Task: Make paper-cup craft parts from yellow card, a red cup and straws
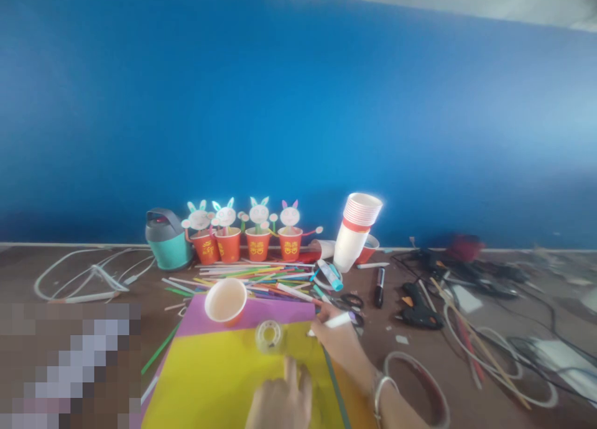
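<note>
My right hand point(342, 345) is closed around a white marker point(339, 320) with a purple end, above the right edge of a yellow sheet point(209, 379). My left hand point(280, 398) is blurred over the lower part of that sheet, with a finger stretched forward and nothing visible in it. Just ahead of the left hand lies a roll of clear tape point(269, 336). A paper cup point(226, 301), red outside and white inside, rests on a purple sheet point(275, 309) at the far edge of the yellow one.
Several red cups with rabbit figures point(256, 242) line the wall, beside a teal container point(168, 242). Loose coloured sticks point(261, 273) lie before them. A stack of paper cups point(357, 230), black marker point(379, 286), scissors point(352, 301), glue gun point(420, 311) and cables occupy the right.
</note>
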A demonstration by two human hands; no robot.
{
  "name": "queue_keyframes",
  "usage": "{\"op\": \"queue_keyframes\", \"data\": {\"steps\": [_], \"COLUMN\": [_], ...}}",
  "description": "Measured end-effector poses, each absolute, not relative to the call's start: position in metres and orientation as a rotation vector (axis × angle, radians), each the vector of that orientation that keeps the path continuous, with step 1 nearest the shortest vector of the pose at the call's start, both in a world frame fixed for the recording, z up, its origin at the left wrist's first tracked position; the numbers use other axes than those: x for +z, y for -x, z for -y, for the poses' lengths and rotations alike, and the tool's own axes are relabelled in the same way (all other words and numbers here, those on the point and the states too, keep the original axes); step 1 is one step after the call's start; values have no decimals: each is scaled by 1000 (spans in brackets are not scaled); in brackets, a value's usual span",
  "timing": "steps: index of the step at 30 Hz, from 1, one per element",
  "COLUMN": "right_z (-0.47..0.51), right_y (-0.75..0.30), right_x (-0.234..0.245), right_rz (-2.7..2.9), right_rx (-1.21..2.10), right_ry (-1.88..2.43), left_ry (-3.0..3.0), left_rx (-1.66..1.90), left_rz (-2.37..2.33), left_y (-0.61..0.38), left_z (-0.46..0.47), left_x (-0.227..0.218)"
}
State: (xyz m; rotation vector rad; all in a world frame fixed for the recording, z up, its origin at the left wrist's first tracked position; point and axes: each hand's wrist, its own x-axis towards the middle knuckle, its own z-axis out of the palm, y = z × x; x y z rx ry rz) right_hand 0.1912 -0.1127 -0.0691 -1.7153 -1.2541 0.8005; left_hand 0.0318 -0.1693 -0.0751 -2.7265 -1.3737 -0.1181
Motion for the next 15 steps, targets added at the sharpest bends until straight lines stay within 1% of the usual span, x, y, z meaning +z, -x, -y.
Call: {"op": "queue_keyframes", "data": {"steps": [15], "right_z": [112], "right_y": [-191], "right_x": [-75], "right_rz": [1295], "right_rx": [822], "right_ry": [1722], "left_ry": [2705], "left_rx": [-87], "left_rz": [1389], "left_y": [-34], "left_z": [170], "left_x": [-77]}}
